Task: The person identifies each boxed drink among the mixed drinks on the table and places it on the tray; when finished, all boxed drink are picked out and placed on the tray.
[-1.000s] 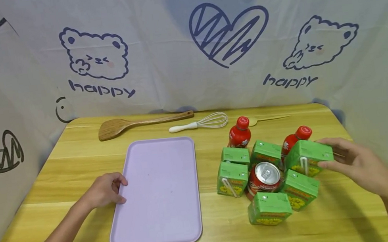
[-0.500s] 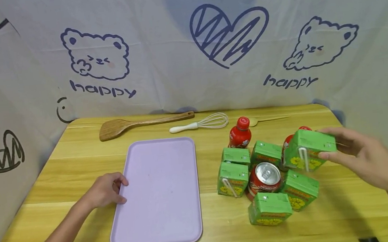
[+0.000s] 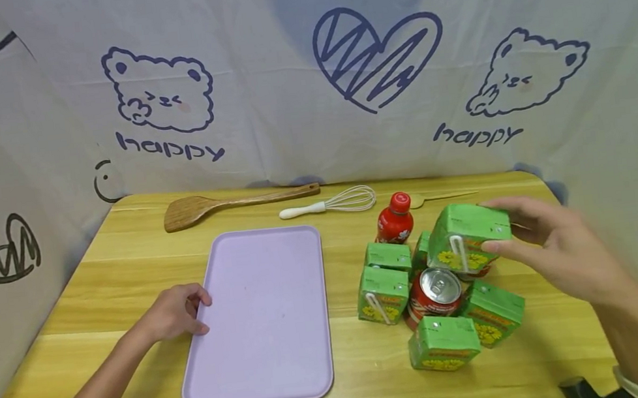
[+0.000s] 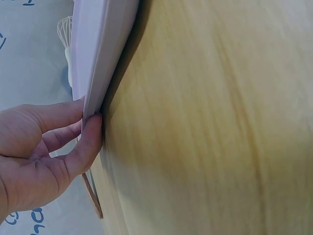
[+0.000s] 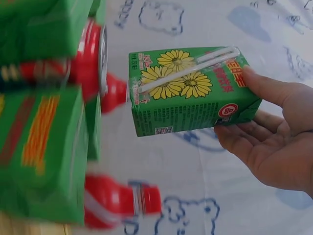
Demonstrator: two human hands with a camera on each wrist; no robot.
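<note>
- The right grip holds a green carton by its right end, raised among the red can and other cartons.
- The left grip pinches the left edge of the purple tray, which lies on the tabletop.

Even light, faint shadows on table, nearest cartons blurred, right-wrist view

The held carton partly hides another green carton.
</note>
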